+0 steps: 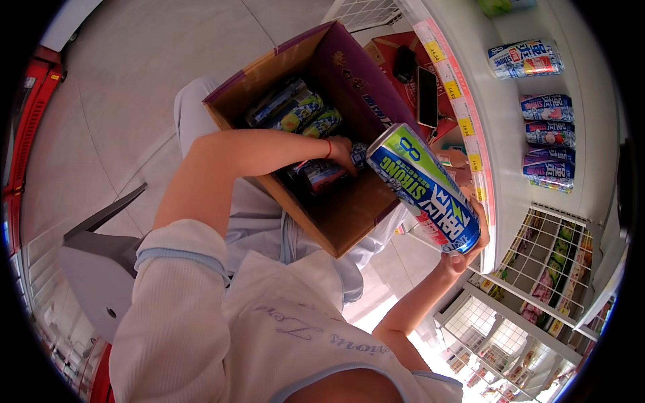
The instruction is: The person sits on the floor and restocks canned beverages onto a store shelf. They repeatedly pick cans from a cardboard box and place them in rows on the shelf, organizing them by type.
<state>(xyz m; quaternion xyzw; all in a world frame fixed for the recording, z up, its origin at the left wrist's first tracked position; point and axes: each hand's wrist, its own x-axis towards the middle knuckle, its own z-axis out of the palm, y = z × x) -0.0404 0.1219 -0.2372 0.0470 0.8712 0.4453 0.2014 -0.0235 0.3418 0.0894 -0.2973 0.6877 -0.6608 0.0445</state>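
Observation:
My left hand (345,153) is down inside an open cardboard box (287,199), its fingers against drink cans; whether they close around one is hard to see. Blue and green cans (302,113) lie at the box's far left, and a dark can with a reddish side (325,176) is under my left hand. Outside the box's right side, my right hand (471,239) holds a tall blue and green drink can (423,186) near one end, tilted across the box's right corner. The box, purple outside, rests over my lap.
At right, a white shelf (504,126) holds several cans (548,169) in groups, with price tags (452,90) along its edge. Behind the box, a black phone (427,96) lies on a red carton (398,43). Wire racks (546,267) stand lower right; a grey plastic object (95,272) is at left.

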